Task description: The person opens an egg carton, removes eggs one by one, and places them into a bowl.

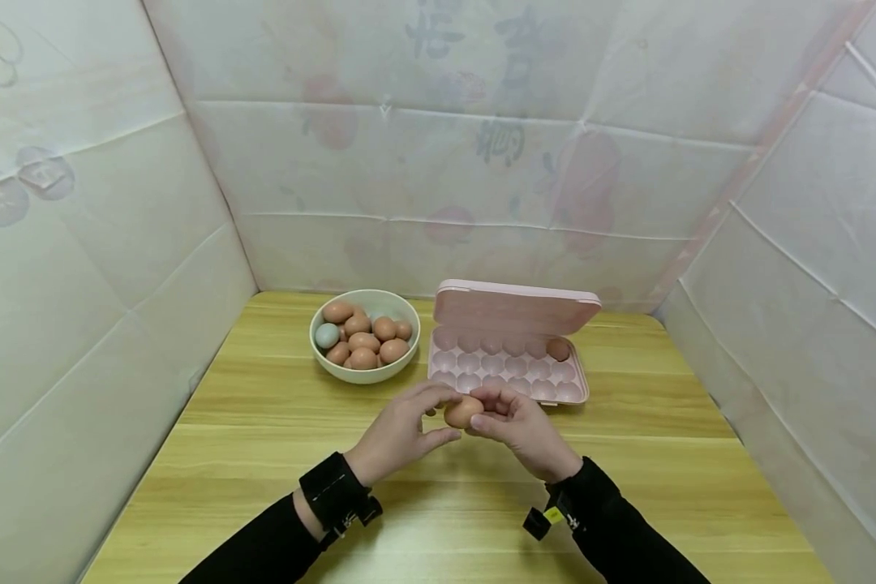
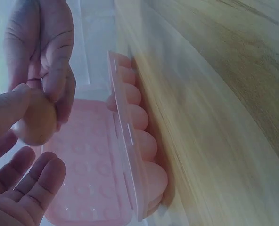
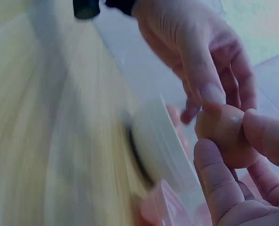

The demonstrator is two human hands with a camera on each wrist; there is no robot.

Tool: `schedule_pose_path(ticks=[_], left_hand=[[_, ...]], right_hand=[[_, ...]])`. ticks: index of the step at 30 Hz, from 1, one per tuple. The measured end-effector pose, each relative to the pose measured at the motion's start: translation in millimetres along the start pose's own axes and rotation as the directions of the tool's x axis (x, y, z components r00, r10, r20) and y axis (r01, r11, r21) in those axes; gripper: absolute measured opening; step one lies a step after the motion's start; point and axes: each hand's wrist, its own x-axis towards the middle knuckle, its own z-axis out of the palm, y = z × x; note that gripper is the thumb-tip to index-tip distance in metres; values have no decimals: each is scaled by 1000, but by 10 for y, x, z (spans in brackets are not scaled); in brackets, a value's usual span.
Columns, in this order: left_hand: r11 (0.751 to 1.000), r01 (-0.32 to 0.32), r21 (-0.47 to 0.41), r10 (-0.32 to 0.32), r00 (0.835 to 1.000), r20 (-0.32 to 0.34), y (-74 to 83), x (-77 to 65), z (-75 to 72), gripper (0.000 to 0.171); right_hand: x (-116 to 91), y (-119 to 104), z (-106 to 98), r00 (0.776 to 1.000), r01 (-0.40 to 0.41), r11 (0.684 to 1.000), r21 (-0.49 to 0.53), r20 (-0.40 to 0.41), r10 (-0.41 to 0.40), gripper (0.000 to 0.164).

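Between the two hands, in front of the egg carton, is a brown egg. My right hand pinches it from the right with thumb and fingers. From the other side my left hand touches it with a fingertip; in the head view its thumb stands apart below the egg, and the left wrist view shows its other fingers spread loosely. Just behind the hands lies a pink egg carton, its lid raised. One brown egg sits in its back right cup. Part of the front row is hidden by the hands.
Left of the carton stands a pale bowl heaped with brown eggs and one pale blue-green egg. The wooden table is enclosed by pale printed sheets at the back and both sides.
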Motion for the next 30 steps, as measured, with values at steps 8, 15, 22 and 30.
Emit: schedule_pose_path(ticks=[8,15,22,30], left_hand=[[999,-47,10,47,999,-20,32,10,6,44],[999,-48,25,48,999,-18,59,0,16,43],[990,-50,130,51,999,-4,3,35,-67,42],[946,-33,322,53,997,-54,-208,314,-498,40]], right_hand=[[-19,8,117,1000,-25,989,145,22,22,33],[-16,20,123,1000,-21,995,101,18,19,35],[-27,11,86,998,-34,997,-69,-63,30,51],[-85,60,-119,967,57,829,-556,-177,-185,33]])
